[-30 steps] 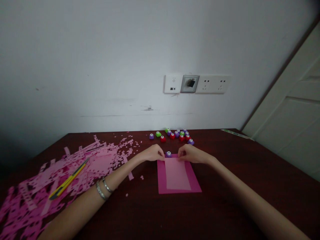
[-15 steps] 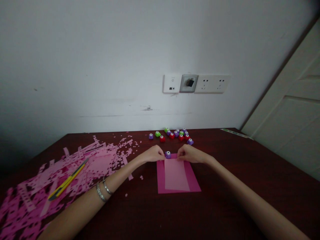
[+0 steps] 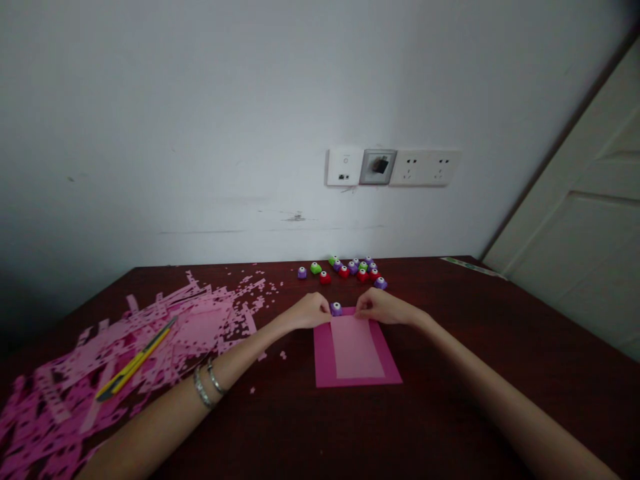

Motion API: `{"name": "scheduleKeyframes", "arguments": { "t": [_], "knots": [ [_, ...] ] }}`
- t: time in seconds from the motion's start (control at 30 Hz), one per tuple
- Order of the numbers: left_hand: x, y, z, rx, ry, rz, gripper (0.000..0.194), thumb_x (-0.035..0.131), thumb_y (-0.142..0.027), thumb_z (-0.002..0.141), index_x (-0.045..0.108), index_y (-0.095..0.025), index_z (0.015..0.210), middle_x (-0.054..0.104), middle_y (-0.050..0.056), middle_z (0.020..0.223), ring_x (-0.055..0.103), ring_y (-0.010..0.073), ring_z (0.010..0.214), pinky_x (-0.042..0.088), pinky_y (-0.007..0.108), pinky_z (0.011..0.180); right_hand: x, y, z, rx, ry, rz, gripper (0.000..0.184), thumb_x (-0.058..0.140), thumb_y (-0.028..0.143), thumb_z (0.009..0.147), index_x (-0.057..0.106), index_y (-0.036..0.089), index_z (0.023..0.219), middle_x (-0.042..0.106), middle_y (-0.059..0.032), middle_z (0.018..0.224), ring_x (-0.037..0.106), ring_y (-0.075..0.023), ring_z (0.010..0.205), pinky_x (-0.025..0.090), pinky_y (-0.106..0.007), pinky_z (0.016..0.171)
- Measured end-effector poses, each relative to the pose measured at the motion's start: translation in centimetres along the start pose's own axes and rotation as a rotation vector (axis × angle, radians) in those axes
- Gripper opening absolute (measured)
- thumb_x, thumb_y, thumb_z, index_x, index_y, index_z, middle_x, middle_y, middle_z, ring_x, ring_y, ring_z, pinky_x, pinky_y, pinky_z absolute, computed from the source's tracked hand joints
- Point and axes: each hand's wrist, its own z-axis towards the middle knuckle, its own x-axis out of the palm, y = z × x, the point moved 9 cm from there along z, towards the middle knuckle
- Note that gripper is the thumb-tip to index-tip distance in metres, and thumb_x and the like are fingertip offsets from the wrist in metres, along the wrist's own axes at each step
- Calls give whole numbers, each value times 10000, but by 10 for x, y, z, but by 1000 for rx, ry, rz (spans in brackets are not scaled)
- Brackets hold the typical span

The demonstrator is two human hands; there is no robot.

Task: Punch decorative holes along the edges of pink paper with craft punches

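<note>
A light pink sheet of paper point(image 3: 357, 350) lies over a larger dark pink sheet point(image 3: 324, 363) in the middle of the table. My left hand point(image 3: 309, 311) is closed in a pinch at the light sheet's far left corner. Across from it, my right hand point(image 3: 381, 307) pinches the far right corner of the same sheet. Between the two hands, at the far edge of the paper, sits a small purple craft punch point(image 3: 336, 309) with a white and black top.
Several purple, green and red punches point(image 3: 343, 271) stand behind my hands near the wall. Punched pink paper strips point(image 3: 200, 327) and small cut-outs spread over the left side. A yellow utility knife point(image 3: 135, 363) rests on the strips. A ruler-like strip point(image 3: 473, 267) lies back right.
The light pink sheet has shifted and swung slightly right over the dark one, its near edge moving most. Both hands have moved only slightly and still pinch its far corners.
</note>
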Motion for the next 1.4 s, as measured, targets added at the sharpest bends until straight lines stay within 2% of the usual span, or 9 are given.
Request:
{"name": "scheduleKeyframes", "arguments": {
  "t": [0.5, 0.97, 1.23, 1.4],
  "knots": [
    [2, 1, 1, -3, 15, 25, 190, 478, -200, 663, 652, -129, 634, 638, 33, 634, 554, 128, 611, 345, 220, 522, 1, -1, 1, 8, -17, -3, 226, 531, 257, 722, 687, 94, 716, 607, -28, 593, 467, -101, 514, 320, -206, 454],
    [-2, 4, 3, -8, -23, 19, 197, 485, -202, 660, 665, -123, 657, 637, 27, 638, 549, 128, 618, 365, 217, 539, 2, -6, 5, 4, -45, -9, 242, 519, 275, 731, 684, 99, 711, 613, -34, 603, 463, -102, 517, 321, -209, 464],
    [-6, 10, 5, -33, -77, -16, 198, 504, -181, 653, 680, -124, 722, 665, 47, 690, 586, 141, 644, 395, 213, 551, 2, -9, 6, 21, -41, 20, 240, 528, 281, 725, 677, 97, 686, 581, -20, 569, 440, -93, 497, 306, -202, 451],
    [-15, 6, 5, 2, -146, -50, 319, 444, -136, 688, 681, -116, 900, 663, 44, 706, 557, 128, 602, 386, 213, 543, 2, -9, 6, 34, -48, 39, 250, 529, 291, 728, 683, 97, 698, 581, -17, 573, 437, -94, 503, 301, -202, 447]
  ]
}}
